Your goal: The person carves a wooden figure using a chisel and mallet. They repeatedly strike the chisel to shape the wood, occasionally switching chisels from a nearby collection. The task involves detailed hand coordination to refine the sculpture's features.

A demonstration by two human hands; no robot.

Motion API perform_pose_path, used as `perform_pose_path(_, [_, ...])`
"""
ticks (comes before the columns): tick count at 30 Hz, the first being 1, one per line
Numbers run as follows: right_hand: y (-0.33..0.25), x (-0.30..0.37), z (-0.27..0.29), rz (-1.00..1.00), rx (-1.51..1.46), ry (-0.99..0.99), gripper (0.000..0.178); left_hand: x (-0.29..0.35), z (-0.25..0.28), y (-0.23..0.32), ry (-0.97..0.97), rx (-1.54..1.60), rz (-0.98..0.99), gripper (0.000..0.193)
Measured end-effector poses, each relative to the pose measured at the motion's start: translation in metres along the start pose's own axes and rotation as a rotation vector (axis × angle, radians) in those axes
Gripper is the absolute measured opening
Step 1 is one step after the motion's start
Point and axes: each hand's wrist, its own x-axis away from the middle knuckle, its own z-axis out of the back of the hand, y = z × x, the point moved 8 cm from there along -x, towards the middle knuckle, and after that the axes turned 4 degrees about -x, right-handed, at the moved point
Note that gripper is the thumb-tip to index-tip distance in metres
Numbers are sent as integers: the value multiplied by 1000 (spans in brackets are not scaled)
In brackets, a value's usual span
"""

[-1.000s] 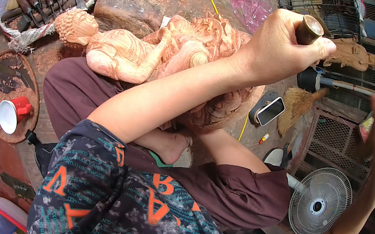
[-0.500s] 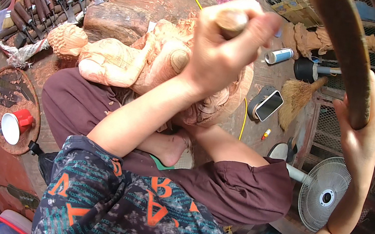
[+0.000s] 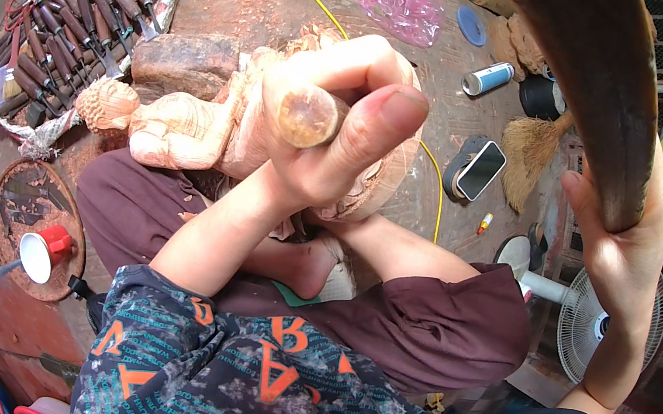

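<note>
Closed firmly around a round wooden handle (image 3: 309,117), the left hand (image 3: 347,143) was at the middle of the frame, with the handle's blunt end facing upward; its other end was hidden behind the fist. At the right of the frame, the right hand (image 3: 630,251) was wrapped around the narrow end of a dark wooden club (image 3: 597,85), whose thicker part rose to the top edge. Left of centre, partly hidden by the left hand, a carved wooden figure (image 3: 181,127) lay with its head to the left, near a wooden block (image 3: 184,61). Many carving tools (image 3: 70,28) lay heaped at the upper left. Right of centre were a phone (image 3: 481,171) and a straw broom (image 3: 526,161), and lower right a fan (image 3: 580,331).
</note>
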Motion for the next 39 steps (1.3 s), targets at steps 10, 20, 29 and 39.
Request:
perform_pose_path(10, [-1, 6, 3, 30, -33, 13, 48, 2, -9, -2, -24, -94, 11, 23])
perform_pose_path(20, [-5, 7, 15, -83, -140, 136, 34, -2, -35, 15, -175, -630, -258, 30])
perform_pose_path(29, [-30, 1, 28, 43, 230, 156, 51, -4, -9, -19, -53, -378, 58, 10])
perform_pose_path(39, [-40, 23, -2, 87, 537, 115, 37, 25, -11, -7, 28, -642, -333, 24])
